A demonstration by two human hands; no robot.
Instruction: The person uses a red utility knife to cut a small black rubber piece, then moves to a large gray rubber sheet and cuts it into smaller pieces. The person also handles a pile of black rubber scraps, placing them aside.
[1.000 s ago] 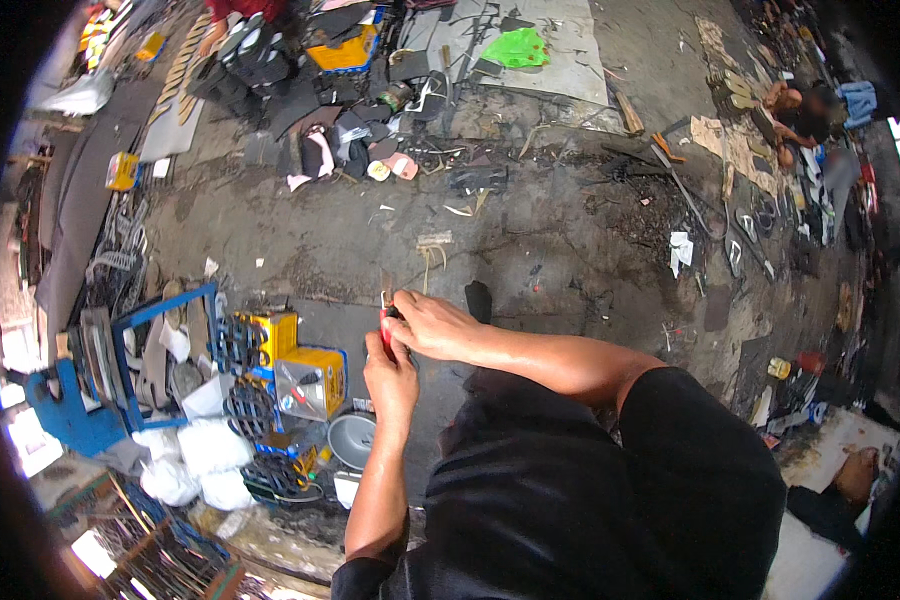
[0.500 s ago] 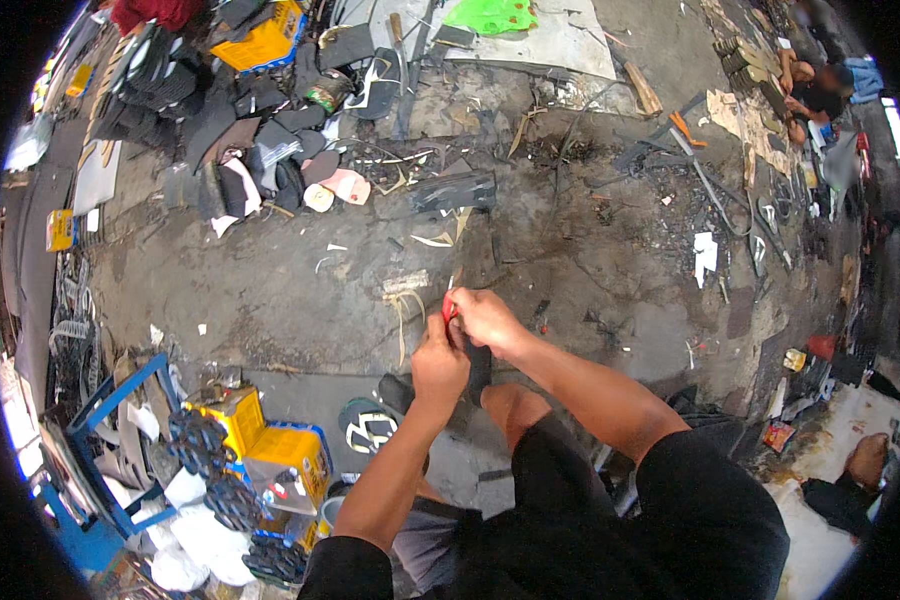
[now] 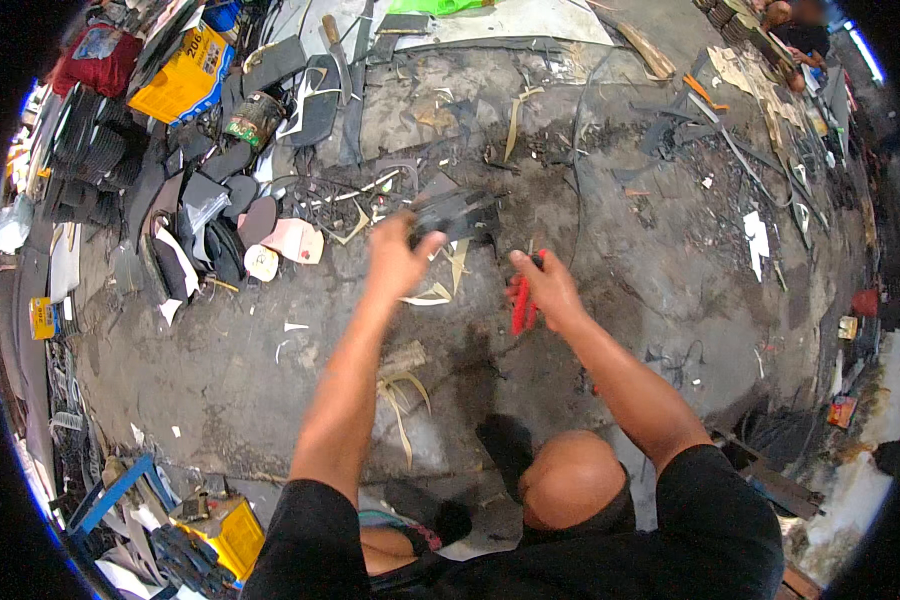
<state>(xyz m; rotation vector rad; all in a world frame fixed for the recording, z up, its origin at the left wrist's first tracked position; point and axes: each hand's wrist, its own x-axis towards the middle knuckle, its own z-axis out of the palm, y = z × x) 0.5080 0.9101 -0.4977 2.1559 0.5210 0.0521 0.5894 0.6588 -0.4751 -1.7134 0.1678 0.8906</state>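
The right hand (image 3: pixel 550 288) is clasped around a red-handled tool (image 3: pixel 522 310), whose handles jut toward the person. The left hand (image 3: pixel 400 258) is spread beside a dark flat piece (image 3: pixel 458 212); whether they touch is unclear.

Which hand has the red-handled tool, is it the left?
No, the red-handled tool is in the right hand, with the left hand clear of it.
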